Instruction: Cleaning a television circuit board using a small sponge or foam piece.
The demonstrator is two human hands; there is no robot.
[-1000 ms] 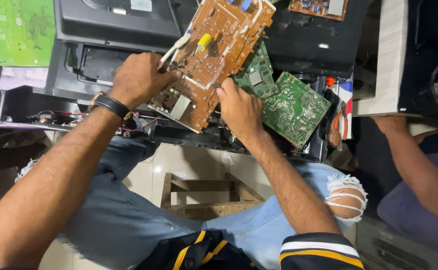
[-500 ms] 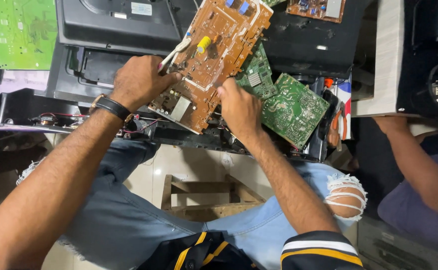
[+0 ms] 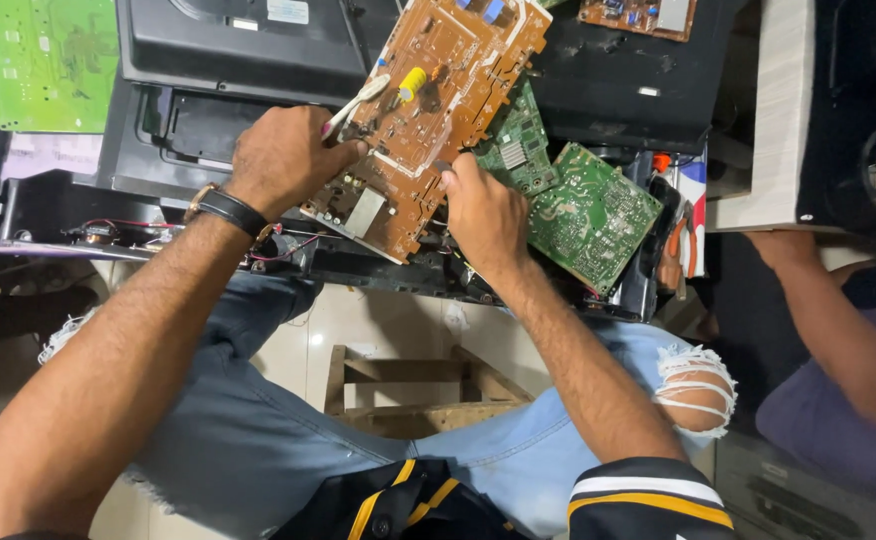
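**Two hands on a brown circuit board**

Two hands meet on the brown circuit board (image 3: 438, 120), which we see tilted over a dark open chassis (image 3: 208, 130). Our left hand (image 3: 283, 160) is clenched around a white-handled tool (image 3: 358, 100) whose tip lies on the board's left edge. Our right hand (image 3: 483, 215) grips the board's lower right edge. Just beside it, partly under the board, lie two green circuit boards (image 3: 588, 215). Another person's arm (image 3: 838, 330) shows at the right.

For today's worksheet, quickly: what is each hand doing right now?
Left hand: closed on a white-handled tool.
Right hand: gripping the brown circuit board edge.
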